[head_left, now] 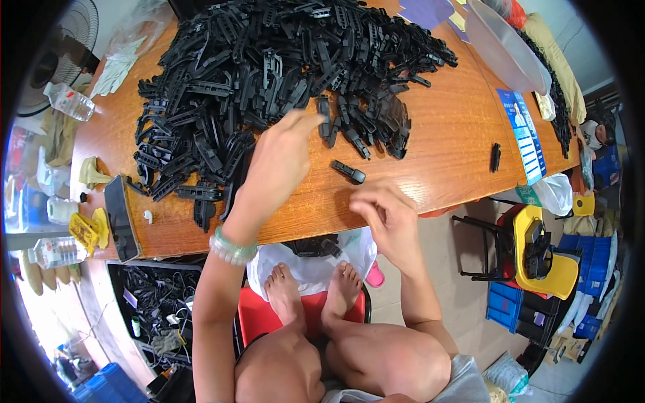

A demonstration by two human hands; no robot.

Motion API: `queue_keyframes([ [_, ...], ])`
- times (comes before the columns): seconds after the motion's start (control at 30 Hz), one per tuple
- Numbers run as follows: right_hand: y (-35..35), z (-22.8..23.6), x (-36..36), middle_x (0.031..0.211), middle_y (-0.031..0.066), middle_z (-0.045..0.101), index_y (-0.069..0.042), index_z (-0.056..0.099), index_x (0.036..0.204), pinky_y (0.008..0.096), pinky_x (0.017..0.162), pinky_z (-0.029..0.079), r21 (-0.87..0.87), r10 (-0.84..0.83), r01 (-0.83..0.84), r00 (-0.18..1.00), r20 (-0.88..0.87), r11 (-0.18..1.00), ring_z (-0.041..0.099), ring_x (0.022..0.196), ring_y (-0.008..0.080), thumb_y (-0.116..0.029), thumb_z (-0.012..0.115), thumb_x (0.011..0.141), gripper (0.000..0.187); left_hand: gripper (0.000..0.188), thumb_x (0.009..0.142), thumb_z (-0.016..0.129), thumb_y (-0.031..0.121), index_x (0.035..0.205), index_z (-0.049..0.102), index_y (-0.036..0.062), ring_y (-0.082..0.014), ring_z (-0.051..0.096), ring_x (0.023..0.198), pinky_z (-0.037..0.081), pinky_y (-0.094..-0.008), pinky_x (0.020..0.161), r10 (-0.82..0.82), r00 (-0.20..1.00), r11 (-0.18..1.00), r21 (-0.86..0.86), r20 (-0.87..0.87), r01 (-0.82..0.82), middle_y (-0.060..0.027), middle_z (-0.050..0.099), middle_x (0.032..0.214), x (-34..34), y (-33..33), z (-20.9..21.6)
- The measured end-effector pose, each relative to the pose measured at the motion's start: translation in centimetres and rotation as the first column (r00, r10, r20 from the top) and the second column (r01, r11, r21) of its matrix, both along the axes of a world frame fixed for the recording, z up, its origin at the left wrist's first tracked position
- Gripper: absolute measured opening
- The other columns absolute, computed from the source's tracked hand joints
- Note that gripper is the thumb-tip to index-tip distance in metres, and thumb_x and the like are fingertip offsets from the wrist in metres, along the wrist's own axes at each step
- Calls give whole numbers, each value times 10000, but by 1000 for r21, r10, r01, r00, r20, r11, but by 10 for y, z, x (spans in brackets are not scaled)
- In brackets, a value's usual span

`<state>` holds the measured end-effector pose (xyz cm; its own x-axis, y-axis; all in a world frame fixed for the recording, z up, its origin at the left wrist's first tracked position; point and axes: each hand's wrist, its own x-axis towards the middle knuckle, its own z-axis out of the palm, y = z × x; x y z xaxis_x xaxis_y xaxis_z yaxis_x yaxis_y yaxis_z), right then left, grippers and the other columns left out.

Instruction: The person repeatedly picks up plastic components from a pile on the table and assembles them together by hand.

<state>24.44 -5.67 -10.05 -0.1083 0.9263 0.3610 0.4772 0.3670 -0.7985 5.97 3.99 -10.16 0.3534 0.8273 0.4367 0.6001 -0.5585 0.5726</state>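
Note:
A big heap of black plastic clip-like parts (269, 74) covers the far left and middle of the wooden table. My left hand (279, 151) reaches to the heap's near edge, its fingers closed at the end of an upright black plastic part (324, 114). Over the table's front edge is my right hand (393, 218), its fingers curled in and nothing visible between them. Just beyond its fingertips a single black plastic part (348, 171) lies apart from the heap. Another lone black part (496, 157) rests farther right.
A phone (122, 218) and a white earbud (148, 216) lie at the table's left edge. A clear basin (507, 50) and a blue printed sheet (523, 138) are at the right. Below stand a dark crate of parts (158, 302) and a yellow chair (537, 258).

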Motion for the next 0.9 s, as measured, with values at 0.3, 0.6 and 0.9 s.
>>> queue_keyframes([
  [0.3, 34, -12, -16, 850, 100, 554, -22, 611, 865, 379, 608, 485, 147, -135, 62, 821, 554, 987, 556, 824, 275, -91, 682, 717, 177, 179, 714, 581, 14, 887, 620, -14, -291, 516, 1007, 457, -370, 846, -12, 881, 986, 143, -473, 90, -131, 567, 1014, 3, -8, 0],
  [0.6, 7, 9, -7, 863, 90, 576, 55, 616, 965, 273, 535, 495, -289, -75, -28, 938, -338, 957, 617, 650, 157, 61, 630, 798, 168, 183, 812, 641, -27, 837, 462, 2, -159, 592, 718, 499, -282, 621, 338, 736, 703, -677, 586, 217, -92, 592, 866, -6, -73, 4],
  [0.9, -10, 2, -5, 836, 148, 654, 71, 619, 906, 254, 591, 528, -405, 78, -365, 816, -573, 838, 661, 689, 162, 93, 621, 799, 109, 201, 896, 569, 74, 1070, 581, -26, -106, 574, 848, 506, -247, 627, 366, 538, 449, -651, 759, 612, -72, 596, 1009, -8, -76, 3],
])
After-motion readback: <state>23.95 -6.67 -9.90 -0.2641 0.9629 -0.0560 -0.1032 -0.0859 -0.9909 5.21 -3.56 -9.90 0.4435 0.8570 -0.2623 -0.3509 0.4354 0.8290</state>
